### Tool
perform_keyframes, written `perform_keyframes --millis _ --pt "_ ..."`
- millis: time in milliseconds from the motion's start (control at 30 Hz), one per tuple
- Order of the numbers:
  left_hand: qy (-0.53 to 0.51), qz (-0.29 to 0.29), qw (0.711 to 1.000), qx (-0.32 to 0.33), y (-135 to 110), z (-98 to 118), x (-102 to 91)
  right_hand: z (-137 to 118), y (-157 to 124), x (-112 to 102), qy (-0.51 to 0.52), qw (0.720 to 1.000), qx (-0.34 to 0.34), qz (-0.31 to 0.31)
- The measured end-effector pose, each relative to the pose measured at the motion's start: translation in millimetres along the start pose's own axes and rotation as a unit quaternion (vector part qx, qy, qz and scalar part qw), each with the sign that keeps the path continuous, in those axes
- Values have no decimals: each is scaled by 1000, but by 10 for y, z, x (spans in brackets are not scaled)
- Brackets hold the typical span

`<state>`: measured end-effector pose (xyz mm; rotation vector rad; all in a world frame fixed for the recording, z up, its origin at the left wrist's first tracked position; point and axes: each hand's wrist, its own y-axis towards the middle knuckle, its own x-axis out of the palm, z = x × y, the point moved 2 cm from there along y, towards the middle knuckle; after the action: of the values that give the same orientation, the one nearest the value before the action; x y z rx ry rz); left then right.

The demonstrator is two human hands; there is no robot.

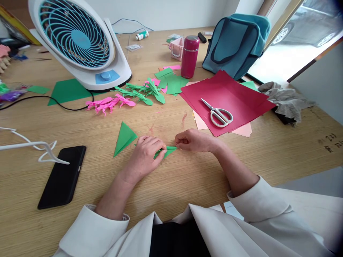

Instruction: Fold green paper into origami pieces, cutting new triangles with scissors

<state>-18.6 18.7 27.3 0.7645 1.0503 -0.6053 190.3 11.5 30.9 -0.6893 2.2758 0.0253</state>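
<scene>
Watching from my end: both hands are down on the pale wood-grain table [187, 178], near the front edge, working a small folded green paper [168, 151] that's creased into a narrow, pointy sliver. My left hand [146, 155] is curled over its left part, fingers pinning it flat to the wood. My right hand [194, 141] has its fingertips pinched shut on the right tip. Just left of the left hand there's a crisp green triangle [123, 138], lying apart from it. Farther back and to the right is a fanned stack of matte red sheets [233, 92] with white-handled scissors [218, 114] lying on top. Spiky pink cutouts [108, 103] and green cutouts [139, 91] are strewn in front of a round white fan [80, 39]. A glossy black phone [63, 176] lies flat at near left.
</scene>
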Motion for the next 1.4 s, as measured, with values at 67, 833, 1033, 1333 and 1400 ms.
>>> perform_keyframes --millis 67,833,1033,1333,1400 --pt "-3 -5 1000 -1 -2 4 -1 17 2 16 -12 1000 -10 0" --pt "-71 -36 997 -8 4 30 -11 -33 -25 22 -63 997 -33 -39" --pt "-89 -27 995 -19 5 21 -20 -6 -18 0 -25 999 -17 -41" --pt "-90 6 995 -42 12 -17 -15 48 -30 17 131 988 -72 -43" --pt "-101 18 993 -50 15 -32 -20 52 -11 41 140 987 -77 -29"
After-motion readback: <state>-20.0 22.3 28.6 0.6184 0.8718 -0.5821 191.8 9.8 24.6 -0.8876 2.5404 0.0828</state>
